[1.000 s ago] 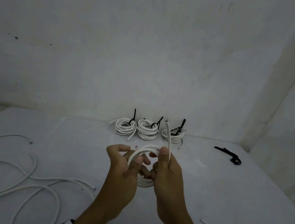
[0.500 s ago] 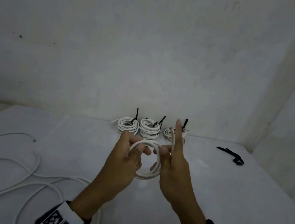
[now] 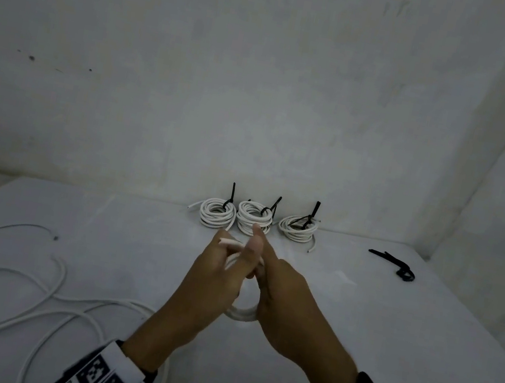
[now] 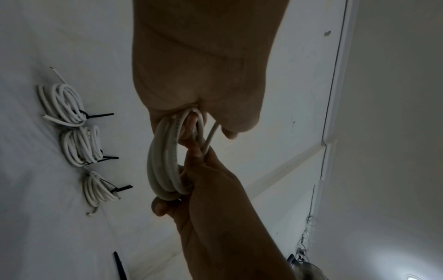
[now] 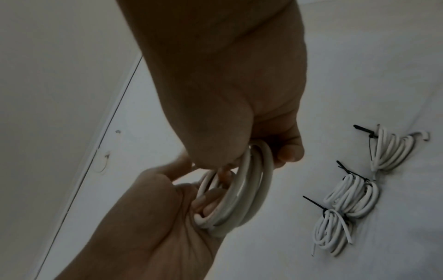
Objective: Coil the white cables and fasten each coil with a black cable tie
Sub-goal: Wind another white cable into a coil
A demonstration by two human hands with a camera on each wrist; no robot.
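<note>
Both hands hold a small white cable coil (image 3: pixel 241 314) upright above the middle of the table. My left hand (image 3: pixel 215 279) grips its left side and my right hand (image 3: pixel 283 294) grips its right side, fingers curled through the loops. The cable's free end (image 3: pixel 225 241) pokes out to the left over the left hand. From the left wrist the coil (image 4: pixel 163 166) hangs between the left hand (image 4: pixel 199 79) above and the right hand (image 4: pixel 215 189) below. From the right wrist the coil (image 5: pixel 249 189) sits between the right hand (image 5: pixel 230 106) and the left hand (image 5: pixel 153 217).
Three tied coils (image 3: pixel 217 215) (image 3: pixel 254 217) (image 3: pixel 296 229) stand in a row by the back wall, each with a black tie sticking up. Spare black cable ties (image 3: pixel 398 267) lie at the far right. Loose white cables (image 3: pixel 9 283) sprawl over the table's (image 3: pixel 355 327) left side.
The free cable end, which stood upright by the right hand, now points left across the left hand. The hands have closed in on the coil and moved slightly away from me.
</note>
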